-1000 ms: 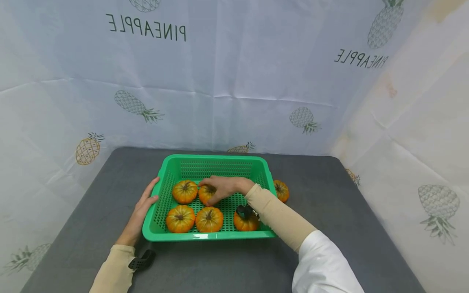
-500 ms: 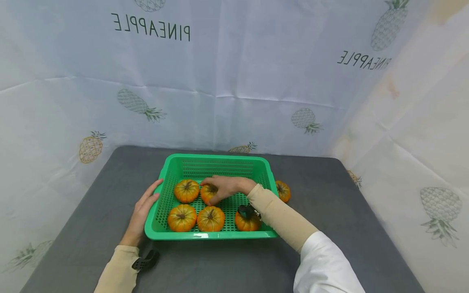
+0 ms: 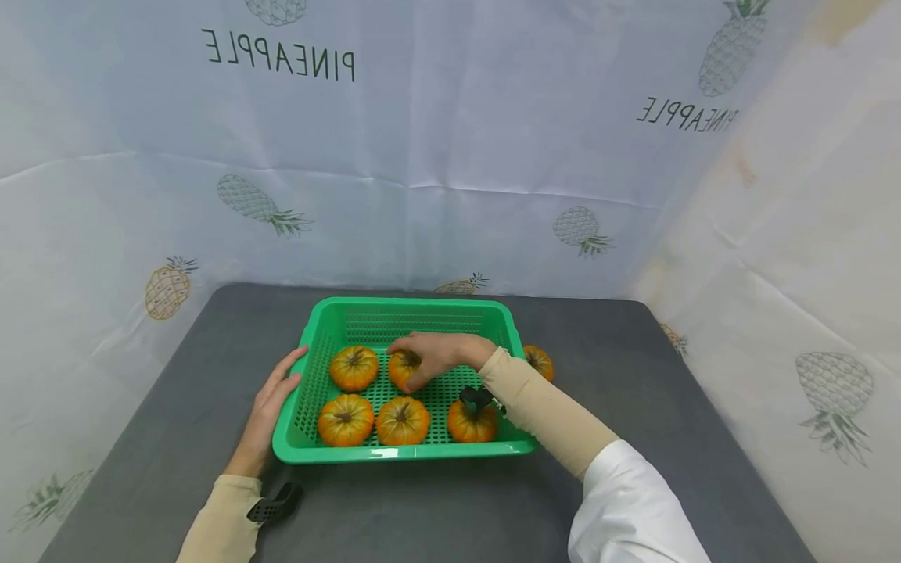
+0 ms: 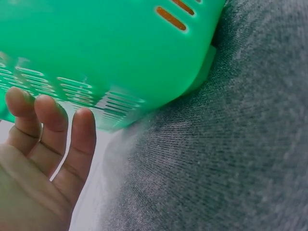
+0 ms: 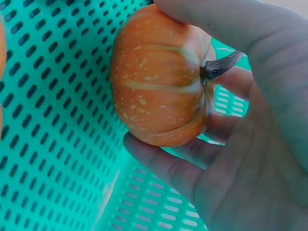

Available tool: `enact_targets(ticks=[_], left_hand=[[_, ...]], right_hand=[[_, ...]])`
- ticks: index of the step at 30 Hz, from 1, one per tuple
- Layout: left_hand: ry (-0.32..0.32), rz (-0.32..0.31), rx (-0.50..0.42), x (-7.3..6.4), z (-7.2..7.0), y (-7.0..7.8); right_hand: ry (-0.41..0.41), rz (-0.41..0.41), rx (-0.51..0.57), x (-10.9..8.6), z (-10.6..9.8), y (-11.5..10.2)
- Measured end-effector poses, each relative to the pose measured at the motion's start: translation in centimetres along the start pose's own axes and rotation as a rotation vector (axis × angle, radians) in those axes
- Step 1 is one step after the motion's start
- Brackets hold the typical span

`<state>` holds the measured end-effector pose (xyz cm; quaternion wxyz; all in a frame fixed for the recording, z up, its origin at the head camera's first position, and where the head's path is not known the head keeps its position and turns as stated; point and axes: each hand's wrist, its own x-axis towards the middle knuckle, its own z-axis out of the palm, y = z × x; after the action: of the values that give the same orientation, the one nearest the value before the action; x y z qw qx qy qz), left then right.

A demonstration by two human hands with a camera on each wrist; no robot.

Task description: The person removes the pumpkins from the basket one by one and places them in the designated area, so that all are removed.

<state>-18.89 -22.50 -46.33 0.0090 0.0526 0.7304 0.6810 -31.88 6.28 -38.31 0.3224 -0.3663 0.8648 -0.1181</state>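
Note:
My right hand (image 3: 442, 358) reaches into a green plastic basket (image 3: 415, 303) and grips a small orange pumpkin (image 3: 400, 372) from above. In the right wrist view, thumb and fingers curl round that pumpkin (image 5: 156, 86), its dark stem facing the palm, against the perforated basket floor. Along the basket's left side lies my left hand (image 3: 265, 413), fingers extended and touching the rim. The left wrist view has the fingertips of that hand (image 4: 43, 159) by the slotted outer wall (image 4: 120, 53); they look lightly bent.
Other pumpkins share the basket: one at back left (image 3: 354, 368), one at front left (image 3: 346, 420), one at front middle (image 3: 403, 421), one at front right (image 3: 472, 424). Outside, right of the basket, another pumpkin (image 3: 539, 361) sits on the dark grey table (image 3: 598, 352), partly behind the sleeve.
The gripped pumpkin has shifted slightly right with my right hand, widening the gap to the back left pumpkin. My left hand stays at the basket side. The head view sways a little.

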Motion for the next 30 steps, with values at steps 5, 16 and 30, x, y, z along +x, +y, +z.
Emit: enact_targets(ticks=[5, 16, 30], left_hand=[[-0.003, -0.005, 0.004, -0.1, 0.0, 0.1], [-0.003, -0.004, 0.018, -0.2, 0.0, 0.2], [-0.002, 0.006, 0.021, -0.1, 0.0, 0.1]], right_hand=[[0.035, -0.016, 0.037, -1.1, -0.7, 0.2], [0.114, -0.039, 0.105, -3.7, -1.6, 0.6], [0.172, -0.047, 0.133, -6.1, -2.7, 1.4]])
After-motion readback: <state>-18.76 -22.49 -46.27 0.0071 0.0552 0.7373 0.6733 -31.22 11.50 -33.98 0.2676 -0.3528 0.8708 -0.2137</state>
